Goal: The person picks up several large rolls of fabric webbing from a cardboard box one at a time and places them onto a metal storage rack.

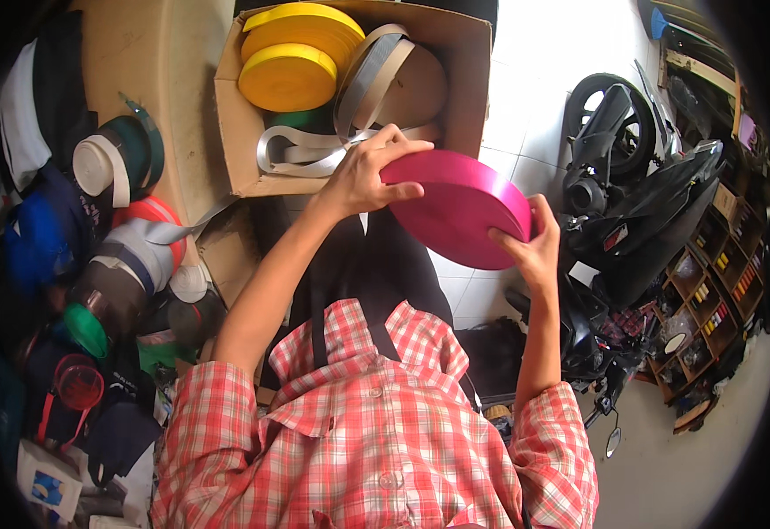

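Between my two hands is a large roll of magenta ribbon (460, 207), tilted and raised in front of the box. My left hand (372, 172) grips its upper left edge, the thumb lying on the flat face and the fingers over the rim. At the lower right edge my right hand (533, 242) holds it, its thumb pressed on the face. Just beyond the roll stands an open cardboard box (270, 185). Inside it lie yellow rolls (288, 78), a brown roll (416, 88), loose grey-white strap (288, 152) and a bit of something green (301, 120).
To the left is a heap of strap rolls, among them a white roll (94, 169), a red one (163, 212) and a green one (85, 328), with dark cloth. A black motorcycle (627, 220) stands on the right, beside a wooden rack (702, 291) with small colourful items.
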Tool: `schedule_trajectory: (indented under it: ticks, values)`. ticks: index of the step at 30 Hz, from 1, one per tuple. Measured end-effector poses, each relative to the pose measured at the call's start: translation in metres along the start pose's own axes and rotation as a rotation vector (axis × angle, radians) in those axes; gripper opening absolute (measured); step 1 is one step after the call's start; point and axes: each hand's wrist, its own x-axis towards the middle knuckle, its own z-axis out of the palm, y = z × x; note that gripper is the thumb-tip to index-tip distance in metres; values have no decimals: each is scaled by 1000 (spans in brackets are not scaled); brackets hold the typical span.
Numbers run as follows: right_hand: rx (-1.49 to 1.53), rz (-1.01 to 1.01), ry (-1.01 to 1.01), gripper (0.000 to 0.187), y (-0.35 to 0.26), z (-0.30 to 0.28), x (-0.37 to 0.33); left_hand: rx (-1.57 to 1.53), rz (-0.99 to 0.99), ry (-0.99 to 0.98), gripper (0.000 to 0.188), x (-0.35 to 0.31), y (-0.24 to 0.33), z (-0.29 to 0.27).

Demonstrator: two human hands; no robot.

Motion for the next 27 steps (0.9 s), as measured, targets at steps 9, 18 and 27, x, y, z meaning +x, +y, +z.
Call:
schedule_trajectory:
  ticks: [9,18,27]
  values:
    - [-262,-352,-150,44,-93,-49,-47,414,257,-75,63,-9,83,-93]
    - [-258,-530,-107,44,-152,-70,-66,-60,145,86,82,-38,122,-40]
    - [286,-248,-124,47,-208,-42,-57,-874,-153,680,61,-48,177,-35]
